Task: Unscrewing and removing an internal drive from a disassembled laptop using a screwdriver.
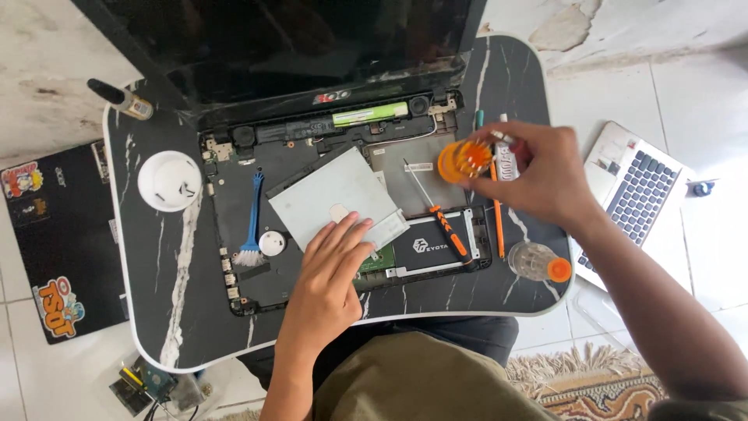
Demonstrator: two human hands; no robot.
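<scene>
An opened black laptop [257,281] lies on a dark marble-pattern lap table [167,312], its inner parts bared. My left hand [335,269] rests flat with spread fingers on a grey metal drive [331,199] lying on the laptop's base. Over the table's right side, my right hand [538,175] holds a round orange case [463,160] that seems to hold small bits. An orange-and-black screwdriver [440,214] lies beside the drive, between my two hands.
A blue brush [252,226] and a small white disc [271,243] lie on the laptop's left part. A white cup [170,181] stands at the table's left. A clear orange-capped container [538,263] sits front right. A second laptop [635,195] lies on the floor, right.
</scene>
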